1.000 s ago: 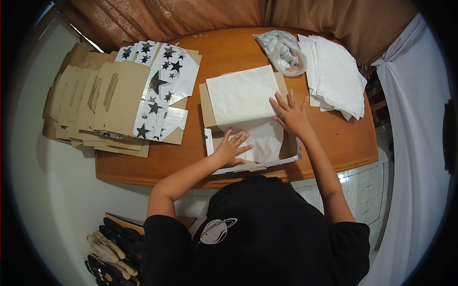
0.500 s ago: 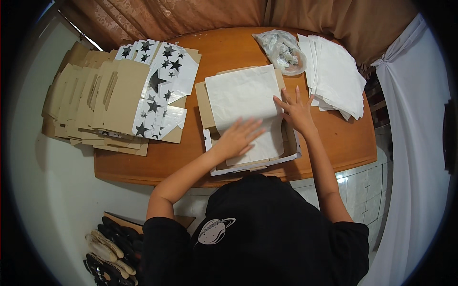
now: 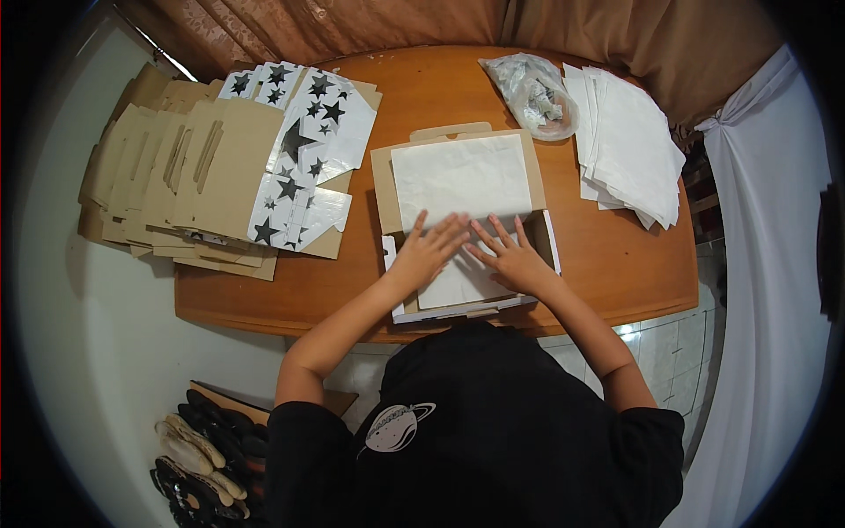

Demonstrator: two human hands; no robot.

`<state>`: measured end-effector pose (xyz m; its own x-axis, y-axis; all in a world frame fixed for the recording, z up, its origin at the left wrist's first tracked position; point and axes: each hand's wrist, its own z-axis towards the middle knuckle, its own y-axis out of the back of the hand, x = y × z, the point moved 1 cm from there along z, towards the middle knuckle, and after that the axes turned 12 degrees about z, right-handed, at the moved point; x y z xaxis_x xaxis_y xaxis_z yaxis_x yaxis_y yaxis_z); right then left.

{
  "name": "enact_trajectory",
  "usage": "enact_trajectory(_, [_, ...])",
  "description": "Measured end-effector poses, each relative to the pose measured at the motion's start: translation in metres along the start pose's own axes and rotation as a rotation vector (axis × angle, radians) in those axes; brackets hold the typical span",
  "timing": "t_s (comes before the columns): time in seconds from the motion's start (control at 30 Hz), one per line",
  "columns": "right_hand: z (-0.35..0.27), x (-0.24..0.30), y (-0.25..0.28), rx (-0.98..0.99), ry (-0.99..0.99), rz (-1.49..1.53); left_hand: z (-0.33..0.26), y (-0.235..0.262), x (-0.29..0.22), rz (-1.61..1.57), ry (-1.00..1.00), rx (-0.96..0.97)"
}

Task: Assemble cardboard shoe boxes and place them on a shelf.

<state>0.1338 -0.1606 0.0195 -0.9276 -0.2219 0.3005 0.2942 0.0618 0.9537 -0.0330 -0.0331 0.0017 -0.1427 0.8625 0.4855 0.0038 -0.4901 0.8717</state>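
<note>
An opened cardboard box [image 3: 385, 189], brown inside with white outer walls, lies in front of me on the table. A sheet of white paper [image 3: 462, 172] lines it, running from the raised lid down into the tray. My left hand [image 3: 427, 255] lies over the left part of the sheet with its fingers spread. Beside it my right hand [image 3: 515, 260] is spread over the right part, its fingertips near the fold between lid and tray. Both hands hold nothing. The paper under the palms is hidden.
Flat cardboard boxes [image 3: 216, 167], some printed with black stars, are stacked on the left of the wooden table [image 3: 607, 273]. At the back right are a clear plastic bag [image 3: 532, 97] with crumpled contents and a pile of white sheets [image 3: 629, 145]. Shoes [image 3: 207, 449] stand at lower left.
My right hand has moved left from the box's right edge onto the paper, beside my left hand. The sheet now sits lower, showing more of the lid's far edge.
</note>
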Motion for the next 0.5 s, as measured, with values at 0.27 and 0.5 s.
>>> enact_trajectory(0.27, [0.002,-0.02,-0.019,0.289,-0.193,0.203,-0.002,-0.01,-0.026,-0.163,-0.156,0.125])
enact_trajectory(0.5, [0.014,-0.026,-0.037,0.559,-0.369,0.143,-0.002,-0.038,-0.026,-0.334,-0.178,0.507])
